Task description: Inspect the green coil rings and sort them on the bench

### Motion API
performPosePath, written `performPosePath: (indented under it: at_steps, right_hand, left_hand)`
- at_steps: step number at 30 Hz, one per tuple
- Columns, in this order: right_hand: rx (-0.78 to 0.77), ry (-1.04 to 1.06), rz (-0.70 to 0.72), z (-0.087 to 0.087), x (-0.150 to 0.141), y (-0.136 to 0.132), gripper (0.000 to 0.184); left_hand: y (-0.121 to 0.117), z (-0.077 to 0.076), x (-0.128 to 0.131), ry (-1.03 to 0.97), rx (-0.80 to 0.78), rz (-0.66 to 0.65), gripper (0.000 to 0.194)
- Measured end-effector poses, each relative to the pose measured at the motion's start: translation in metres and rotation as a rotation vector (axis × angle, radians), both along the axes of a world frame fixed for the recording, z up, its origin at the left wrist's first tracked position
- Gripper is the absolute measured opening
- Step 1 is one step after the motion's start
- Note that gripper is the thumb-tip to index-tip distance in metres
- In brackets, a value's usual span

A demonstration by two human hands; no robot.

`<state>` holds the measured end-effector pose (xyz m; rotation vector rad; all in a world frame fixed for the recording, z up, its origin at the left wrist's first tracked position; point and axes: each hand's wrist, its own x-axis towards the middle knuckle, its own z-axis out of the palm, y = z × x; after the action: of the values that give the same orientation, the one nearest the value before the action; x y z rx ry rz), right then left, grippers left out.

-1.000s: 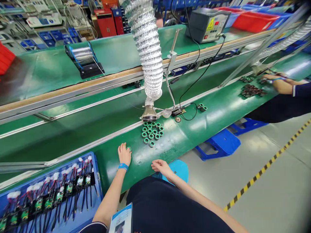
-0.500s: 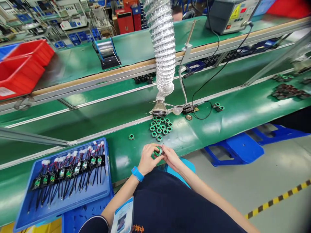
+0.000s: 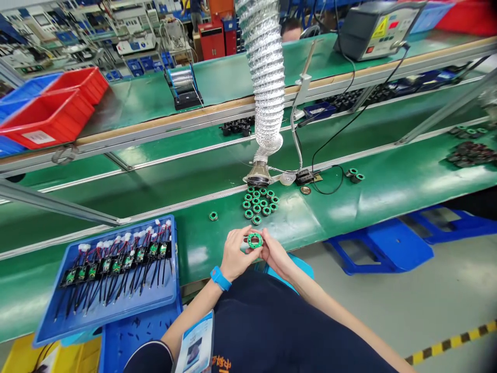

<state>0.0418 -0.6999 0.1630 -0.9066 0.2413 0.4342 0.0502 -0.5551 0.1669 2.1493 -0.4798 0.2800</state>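
My left hand (image 3: pixel 237 252) and my right hand (image 3: pixel 275 253) meet close in front of my body, above the near edge of the bench. Between their fingertips is a green-faced ring (image 3: pixel 254 241), which looks like a small motor stator, its open face turned up towards me. Thumb and fingers of the left hand close round its left side, while the right fingers grip its right edge. Just beyond stands a cluster of similar green-faced rings (image 3: pixel 256 202). A single ring (image 3: pixel 213 216) sits apart to the left.
A blue tray (image 3: pixel 116 305) of wired circuit boards lies at left. Over the cluster hangs a silver exhaust hose (image 3: pixel 267 88) with a hood (image 3: pixel 258 173). Red bins (image 3: pixel 50 116), a wire spool (image 3: pixel 182 83) and a grey control box (image 3: pixel 375 33) occupy the shelf. A blue stool (image 3: pixel 388 241) stands right.
The held ring has been turned, so its green face now points up towards me rather than sideways. Both hands stay nearly in place. The camera view has shifted slightly.
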Motion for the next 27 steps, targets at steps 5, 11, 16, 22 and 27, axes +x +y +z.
performPosePath:
  at_steps: [5,11,16,22,27]
  right_hand:
    - [-0.142,-0.113,-0.056,0.004,-0.006,0.002,0.055]
    - [-0.331,-0.207,0.021,0.002,-0.009,-0.010,0.061]
    - [-0.386,-0.185,0.048,-0.001,-0.009,-0.010,0.064]
    - [-0.281,-0.134,0.096,0.005,-0.007,-0.004,0.060]
    - [-0.277,-0.120,0.099,0.007,-0.005,0.002,0.061]
  left_hand:
    - [-0.004,0.011,0.000,0.059,-0.045,0.080,0.056]
    - [0.012,0.028,0.015,0.415,-0.311,-0.214,0.023]
    - [0.015,0.018,0.015,0.562,-0.483,-0.120,0.021]
    - [0.012,0.024,0.001,0.274,-0.376,-0.007,0.021]
    - [0.014,0.018,0.000,0.394,-0.439,-0.014,0.021]
